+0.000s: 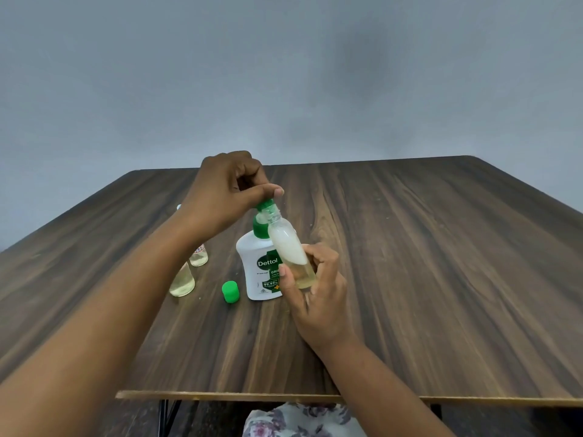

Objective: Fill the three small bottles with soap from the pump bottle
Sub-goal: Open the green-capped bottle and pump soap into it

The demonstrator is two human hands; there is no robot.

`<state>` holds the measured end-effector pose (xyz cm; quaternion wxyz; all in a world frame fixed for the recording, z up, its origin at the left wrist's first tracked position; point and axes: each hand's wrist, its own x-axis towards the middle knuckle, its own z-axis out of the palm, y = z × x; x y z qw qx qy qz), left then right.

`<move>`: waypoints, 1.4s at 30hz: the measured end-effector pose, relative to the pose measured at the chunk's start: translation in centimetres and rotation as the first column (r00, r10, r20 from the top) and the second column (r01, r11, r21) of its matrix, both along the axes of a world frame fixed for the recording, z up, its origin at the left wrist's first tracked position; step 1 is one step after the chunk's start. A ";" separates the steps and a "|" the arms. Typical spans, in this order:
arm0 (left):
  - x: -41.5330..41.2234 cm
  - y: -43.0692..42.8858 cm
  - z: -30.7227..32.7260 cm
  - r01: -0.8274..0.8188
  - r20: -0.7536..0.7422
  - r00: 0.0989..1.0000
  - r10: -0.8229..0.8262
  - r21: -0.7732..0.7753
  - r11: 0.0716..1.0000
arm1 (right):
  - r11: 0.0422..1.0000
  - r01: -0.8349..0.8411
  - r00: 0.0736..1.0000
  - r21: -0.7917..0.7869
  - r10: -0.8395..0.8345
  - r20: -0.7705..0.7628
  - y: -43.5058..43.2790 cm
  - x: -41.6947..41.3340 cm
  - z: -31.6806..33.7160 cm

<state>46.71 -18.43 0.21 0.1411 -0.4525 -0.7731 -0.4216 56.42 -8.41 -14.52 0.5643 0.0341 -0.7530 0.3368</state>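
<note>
Left on the worktop (410,263): near small bottle (182,280) and far small bottle (198,257), both holding pale yellow liquid. Green cap (230,291) lies loose just beside the Dettol pump bottle (259,272). My left hand (225,192) has its fingers curled over the pump head. My right hand (317,291) fingers grip the third small bottle (287,246), tilted, mouth at the nozzle; white foam over yellow soap.

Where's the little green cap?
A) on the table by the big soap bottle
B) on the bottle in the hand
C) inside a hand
A: the green cap lies on the table beside the pump bottle; the held small bottle has a bare mouth.
</note>
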 end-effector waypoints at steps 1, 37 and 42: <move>0.0 0.0 0.0 0.006 0.015 1.000 -0.006 -0.005 1.000 | 1.000 -0.005 1.000 0.002 0.005 -0.004 0.0 0.0 0.0; 0.2 0.3 -1.7 -0.053 0.046 0.998 0.052 0.017 0.998 | 1.000 0.021 1.000 0.019 -0.021 -0.015 0.0 0.1 -0.2; 0.5 0.4 -1.1 -0.047 0.010 0.999 0.047 0.005 0.999 | 1.000 0.013 1.000 -0.006 -0.013 -0.007 -0.1 0.1 -0.2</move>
